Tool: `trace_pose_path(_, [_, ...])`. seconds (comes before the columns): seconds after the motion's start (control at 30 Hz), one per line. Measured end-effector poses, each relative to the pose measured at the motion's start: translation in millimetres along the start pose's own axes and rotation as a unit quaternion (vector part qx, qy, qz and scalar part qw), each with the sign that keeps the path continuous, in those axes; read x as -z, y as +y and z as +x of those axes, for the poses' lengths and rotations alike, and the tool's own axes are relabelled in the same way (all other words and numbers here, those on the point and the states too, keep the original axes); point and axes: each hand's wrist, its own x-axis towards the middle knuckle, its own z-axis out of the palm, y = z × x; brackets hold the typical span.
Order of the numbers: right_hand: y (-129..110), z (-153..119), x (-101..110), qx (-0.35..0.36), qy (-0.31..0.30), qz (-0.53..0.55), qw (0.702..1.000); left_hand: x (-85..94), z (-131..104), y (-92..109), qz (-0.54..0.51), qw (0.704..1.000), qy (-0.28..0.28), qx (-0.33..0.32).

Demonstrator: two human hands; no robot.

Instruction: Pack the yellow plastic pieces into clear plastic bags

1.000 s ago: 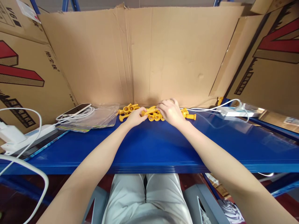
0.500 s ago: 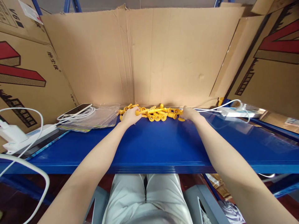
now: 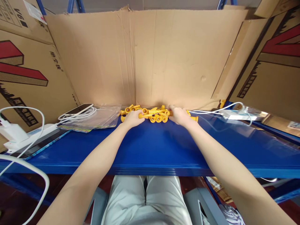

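Several yellow plastic pieces with round, cup-like ends [image 3: 158, 119] lie in a heap at the back of the blue shelf, against the cardboard. At the heap's left part, my left hand [image 3: 134, 119] is closed on a yellow piece [image 3: 141, 116] whose end shows by the fingertips. My right hand [image 3: 180, 115] reaches into the right part of the heap, its fingers bent around a yellow piece [image 3: 170, 113] and slightly blurred. One more yellow piece [image 3: 194, 118] shows just right of that hand, partly hidden by it.
Clear plastic bags [image 3: 103, 117] and a phone [image 3: 81, 109] on a coiled white cable lie to the left. A white power strip [image 3: 35, 137] stands at the far left, another [image 3: 242, 115] at the right. Cardboard [image 3: 187, 56] walls the back.
My right hand has moved left, over the heap's right part. A yellow piece now shows to its right. My left hand has shifted slightly right, still closed on its piece.
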Motion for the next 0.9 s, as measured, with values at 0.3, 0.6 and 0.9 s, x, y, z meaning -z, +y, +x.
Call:
trace_pose_path(0.3, [-11.6, -4.8, -11.4, 0.058, -0.008, -0.024, 0.998, -0.8, 1.2, -1.5, 0.025, 1.000, 0.000, -0.015])
trace_pose_path(0.6, [-11.2, -3.2, -14.8, 0.068, 0.009, 0.005, 0.998, -0.9, 0.1, 1.2, 0.014, 1.000, 0.001, -0.021])
trace_pose_path(0.9, [-6.6, 3.2, -35.8, 0.176, 0.050, 0.118, 0.976, 0.8, -2.0, 6.5, -0.009, 1.000, -0.001, -0.012])
